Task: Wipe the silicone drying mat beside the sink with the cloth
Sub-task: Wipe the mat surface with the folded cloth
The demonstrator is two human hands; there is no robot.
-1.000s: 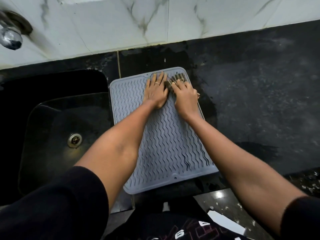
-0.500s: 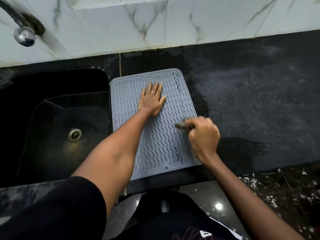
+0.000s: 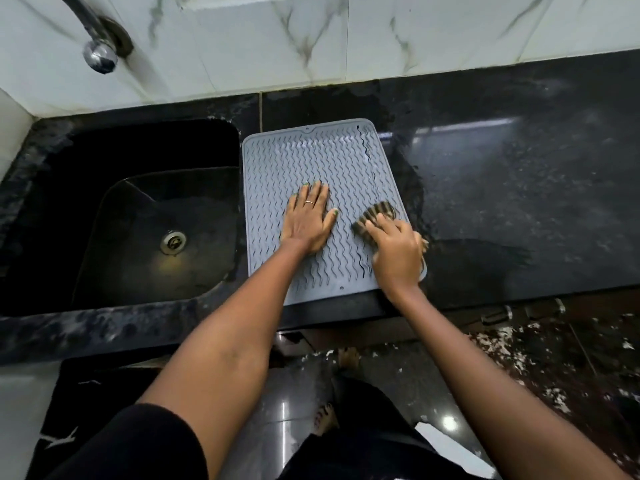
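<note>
A grey silicone drying mat (image 3: 311, 157) with wavy ridges lies on the black counter, right of the sink. My left hand (image 3: 309, 218) rests flat on the mat's middle, fingers spread, a ring on one finger. My right hand (image 3: 398, 251) presses a dark striped cloth (image 3: 375, 216) onto the mat near its right edge, at the near half. Only the cloth's far end shows beyond my fingers.
A black sink (image 3: 149, 216) with a metal drain (image 3: 173, 241) sits left of the mat. A chrome tap (image 3: 98, 46) juts from the marble-tiled wall. The black counter (image 3: 519, 174) stretches right, wet beside the mat. The counter's front edge runs just below the mat.
My right hand drew the cloth from the mat's far end down its right side to the near part, then edged it forward again. My left hand slid back toward the mat's middle.
</note>
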